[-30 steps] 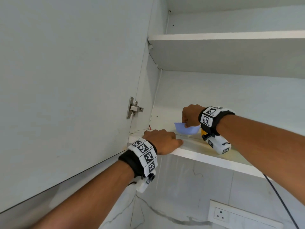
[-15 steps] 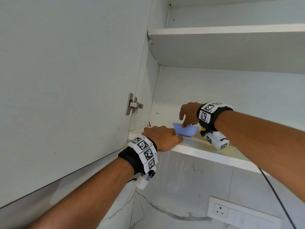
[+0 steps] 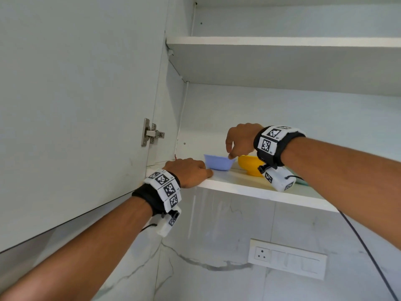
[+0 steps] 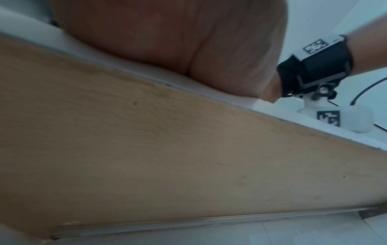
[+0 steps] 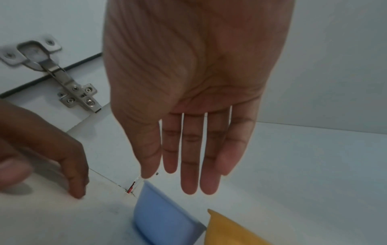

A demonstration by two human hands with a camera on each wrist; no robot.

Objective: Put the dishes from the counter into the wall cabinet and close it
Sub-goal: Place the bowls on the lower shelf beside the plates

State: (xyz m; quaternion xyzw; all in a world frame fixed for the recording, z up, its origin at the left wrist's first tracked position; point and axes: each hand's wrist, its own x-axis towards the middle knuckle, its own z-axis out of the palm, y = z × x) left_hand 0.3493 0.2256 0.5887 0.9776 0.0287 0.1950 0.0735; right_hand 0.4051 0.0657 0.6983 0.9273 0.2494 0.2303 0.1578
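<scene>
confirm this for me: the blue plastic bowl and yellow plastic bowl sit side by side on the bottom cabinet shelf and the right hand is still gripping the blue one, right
Not quite. The right hand is not gripping the blue plastic bowl: the right wrist view shows its fingers straight and above the bowl, holding nothing. The rest stands: the blue bowl and the yellow plastic bowl sit side by side on the bottom cabinet shelf.

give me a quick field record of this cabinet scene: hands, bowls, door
left hand: rests on the front edge of the lower shelf, holds nothing
right hand: above the blue bowl, fingers straight, holds nothing
blue bowl: upright on the lower shelf, near the left corner
yellow bowl: on the same shelf, right of the blue bowl
upper shelf: nothing visible on it from below
door: open, hinge in view
</scene>
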